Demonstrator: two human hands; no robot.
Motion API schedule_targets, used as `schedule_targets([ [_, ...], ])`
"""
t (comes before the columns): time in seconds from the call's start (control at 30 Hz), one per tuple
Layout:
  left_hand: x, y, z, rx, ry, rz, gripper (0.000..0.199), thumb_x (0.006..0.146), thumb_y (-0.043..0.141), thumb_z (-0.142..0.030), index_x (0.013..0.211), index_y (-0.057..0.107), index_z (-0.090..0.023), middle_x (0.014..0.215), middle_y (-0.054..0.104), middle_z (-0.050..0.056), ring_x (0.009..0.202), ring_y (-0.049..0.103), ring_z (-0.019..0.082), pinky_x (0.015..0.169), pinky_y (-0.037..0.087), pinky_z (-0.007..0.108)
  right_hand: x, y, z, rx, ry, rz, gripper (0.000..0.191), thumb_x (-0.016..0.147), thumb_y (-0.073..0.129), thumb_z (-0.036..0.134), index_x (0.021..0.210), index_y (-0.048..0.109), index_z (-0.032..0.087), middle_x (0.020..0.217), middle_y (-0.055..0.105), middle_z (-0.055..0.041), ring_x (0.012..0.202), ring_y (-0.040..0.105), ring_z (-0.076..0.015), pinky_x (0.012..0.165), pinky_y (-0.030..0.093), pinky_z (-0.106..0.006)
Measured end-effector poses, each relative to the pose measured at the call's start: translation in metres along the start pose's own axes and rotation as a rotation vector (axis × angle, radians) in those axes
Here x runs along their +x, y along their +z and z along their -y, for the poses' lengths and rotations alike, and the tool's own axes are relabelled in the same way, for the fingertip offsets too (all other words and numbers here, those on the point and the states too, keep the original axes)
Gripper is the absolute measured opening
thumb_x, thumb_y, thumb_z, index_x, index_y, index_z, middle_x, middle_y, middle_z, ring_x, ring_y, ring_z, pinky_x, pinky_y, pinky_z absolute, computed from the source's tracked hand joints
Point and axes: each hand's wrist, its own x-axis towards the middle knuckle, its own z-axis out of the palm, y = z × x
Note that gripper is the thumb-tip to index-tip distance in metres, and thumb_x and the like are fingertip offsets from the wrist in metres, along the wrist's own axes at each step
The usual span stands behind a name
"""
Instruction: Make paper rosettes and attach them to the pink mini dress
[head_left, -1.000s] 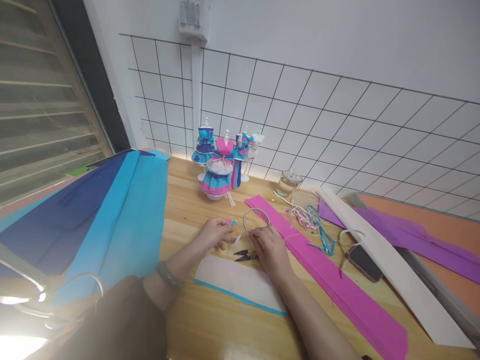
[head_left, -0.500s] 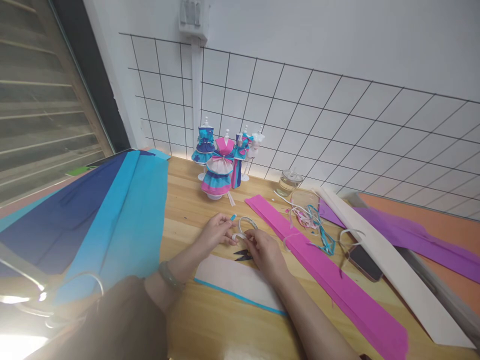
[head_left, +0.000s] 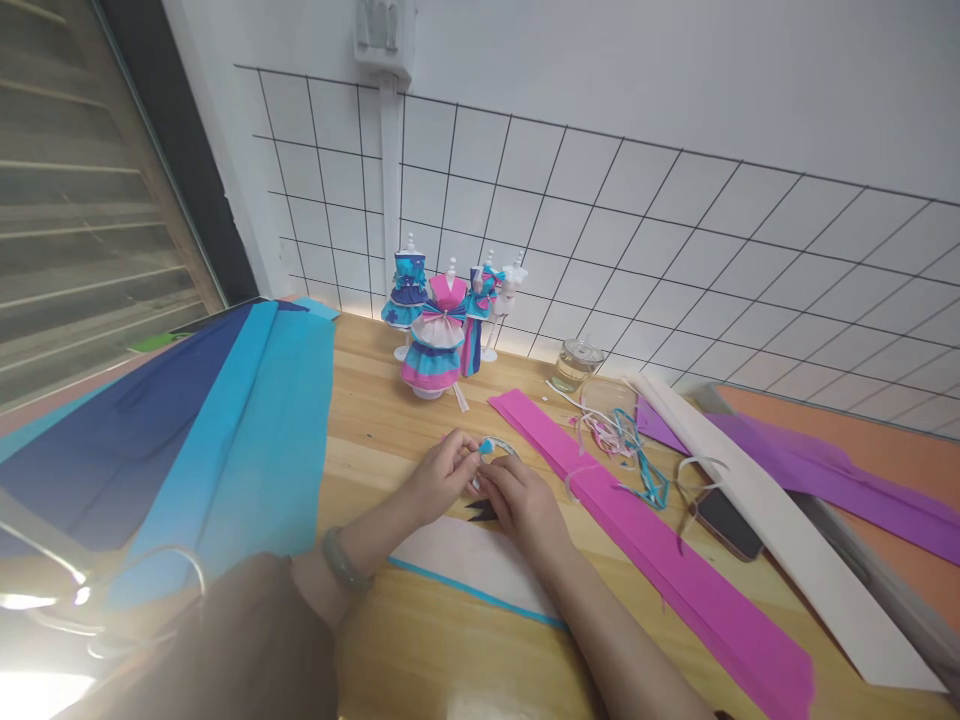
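My left hand (head_left: 442, 478) pinches a small bright blue piece of paper (head_left: 487, 446) between thumb and fingers. Close against it, my right hand (head_left: 526, 500) has its fingers closed on a roll of whitish tape (head_left: 507, 447), mostly hidden behind the fingers. A bit of white shows between the two hands, too small to make out. Black scissors (head_left: 478, 511) lie partly under my right hand. Just in front of them rests a pale strip of paper (head_left: 472, 565) with a blue edge.
Small dress forms in paper dresses (head_left: 433, 345) stand at the back. A pink paper strip (head_left: 600, 500), tangled scraps (head_left: 641, 465), a lidded glass jar (head_left: 576, 365), a dark phone (head_left: 726, 522) and a long white strip (head_left: 795, 530) lie rightward. Blue sheets (head_left: 292, 430) cover the left.
My left hand has moved right, bringing the blue piece over beside the tape roll. The fingers of both hands now meet. The scissors and paper strips stay put.
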Motion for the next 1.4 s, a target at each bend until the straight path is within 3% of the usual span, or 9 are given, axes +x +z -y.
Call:
schedule_targets([
  [0.13,-0.0018,-0.0004,-0.0032,0.067,0.007,0.043,0.02,0.081,0.041,-0.037,0.089,0.044,-0.018,0.068,0.054,-0.002,0.058,0.059,0.012,0.053,0.049,0.024,0.0009,0.0019,-0.0002,-0.056,-0.037,0.017,0.021,0.086,0.039,0.021,0.088,0.059,0.018,0.077,0.057,-0.007,0.071,0.053,-0.0167,0.062,0.042,-0.028],
  [0.23,-0.0011,-0.0001,-0.0017,0.065,-0.003,0.044,0.02,0.081,0.04,-0.038,0.086,0.043,-0.019,0.064,0.054,-0.003,0.055,0.058,0.012,0.05,0.049,0.024,-0.0002,0.0016,-0.0007,0.04,0.01,0.004,0.02,0.086,0.038,0.021,0.087,0.058,0.018,0.081,0.057,-0.0076,0.074,0.053,-0.0172,0.065,0.042,-0.029],
  [0.4,0.0013,0.001,0.0032,0.011,-0.06,0.061,0.022,0.081,0.038,-0.04,0.085,0.041,-0.019,0.06,0.05,-0.004,0.048,0.056,0.01,0.045,0.049,0.024,-0.0032,0.0019,-0.0003,0.353,0.241,-0.07,0.019,0.086,0.04,0.026,0.082,0.057,0.019,0.079,0.057,-0.0055,0.074,0.054,-0.0166,0.066,0.043,-0.029],
  [0.57,0.0016,0.0022,0.004,-0.013,-0.085,0.063,0.023,0.08,0.04,-0.042,0.083,0.039,-0.019,0.055,0.047,-0.006,0.044,0.054,0.009,0.041,0.048,0.022,-0.003,0.0071,0.0009,0.703,0.504,-0.047,0.026,0.083,0.044,0.038,0.079,0.058,0.017,0.07,0.056,-0.0028,0.061,0.055,-0.0148,0.053,0.044,-0.025],
  [0.67,0.0016,0.0033,0.003,-0.052,-0.105,0.066,0.025,0.079,0.041,-0.043,0.082,0.039,-0.019,0.052,0.046,-0.007,0.041,0.054,0.01,0.038,0.047,0.021,-0.0018,0.0085,0.0018,0.841,0.592,-0.054,0.029,0.079,0.048,0.042,0.08,0.058,0.016,0.067,0.056,-0.0021,0.055,0.054,-0.0137,0.048,0.042,-0.024],
  [0.83,0.0033,0.0036,0.0018,-0.154,-0.164,0.05,0.027,0.077,0.044,-0.044,0.081,0.037,-0.019,0.063,0.053,-0.004,0.038,0.054,0.008,0.037,0.047,0.021,-0.0005,0.0067,0.0017,0.756,0.576,-0.108,0.031,0.076,0.051,0.044,0.075,0.06,0.014,0.061,0.052,-0.0006,0.051,0.048,-0.0119,0.046,0.04,-0.023],
  [1.03,0.0055,0.0007,0.0054,-0.252,-0.187,0.062,0.027,0.077,0.045,-0.043,0.083,0.034,-0.02,0.081,0.058,0.001,0.041,0.057,0.009,0.037,0.047,0.023,-0.0021,0.0066,-0.0027,0.647,0.469,-0.133,0.029,0.081,0.047,0.038,0.076,0.064,0.016,0.066,0.053,-0.003,0.059,0.049,-0.0138,0.052,0.042,-0.025],
  [1.27,0.0051,-0.0007,-0.0005,-0.324,-0.182,0.071,0.024,0.078,0.046,-0.04,0.083,0.033,-0.02,0.084,0.057,0.0,0.042,0.057,0.009,0.04,0.049,0.026,-0.0021,0.0071,-0.0031,0.721,0.467,-0.08,0.032,0.081,0.045,0.037,0.103,0.062,0.019,0.071,0.046,-0.0027,0.056,0.047,-0.0132,0.046,0.043,-0.025],
  [1.4,0.0056,-0.0012,-0.0017,-0.361,-0.17,0.081,0.027,0.077,0.047,-0.041,0.084,0.032,-0.02,0.085,0.059,0.002,0.043,0.057,0.01,0.041,0.049,0.027,0.0002,0.004,-0.0012,0.587,0.413,-0.117,0.032,0.083,0.044,0.035,0.105,0.061,0.02,0.07,0.05,-0.0036,0.065,0.05,-0.016,0.058,0.044,-0.029],
])
